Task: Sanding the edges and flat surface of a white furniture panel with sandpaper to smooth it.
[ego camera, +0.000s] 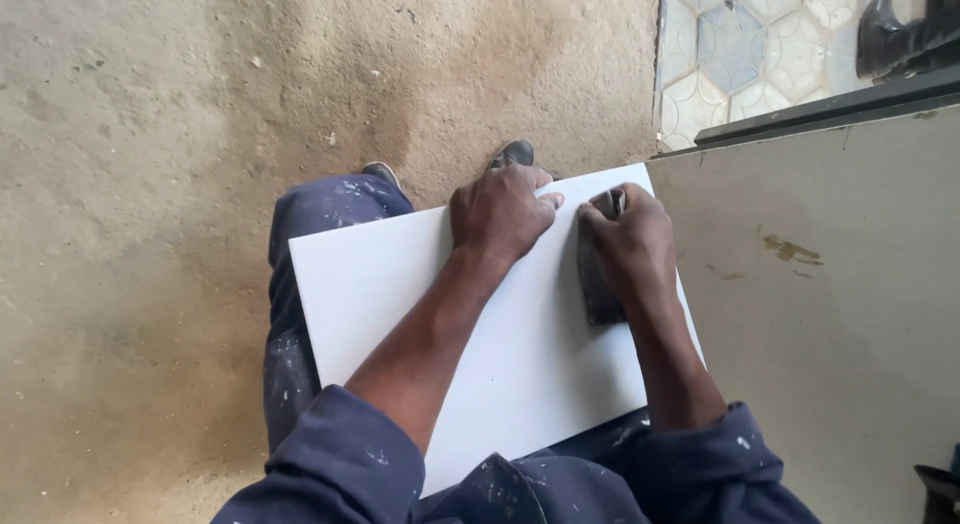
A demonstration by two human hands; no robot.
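Note:
A white rectangular tile (380, 294) lies across my lap, resting on my blue paint-spattered trousers. My left hand (500, 212) presses flat on the tile near its far edge, fingers curled over the rim. Beside it, my right hand (628, 246) is closed around a dark, narrow hand tool (596, 289) that lies on the tile close to its right edge. The two hands nearly touch at the fingertips. The tool's far end is hidden under my fingers.
Rough sandy concrete floor (150, 184) spreads to the left and ahead. A grey smooth slab or wall panel (830, 284) stands at the right. Patterned floor tiles (740, 44) and a dark boot (890, 34) lie at top right. My shoe tips (515, 152) show beyond the tile.

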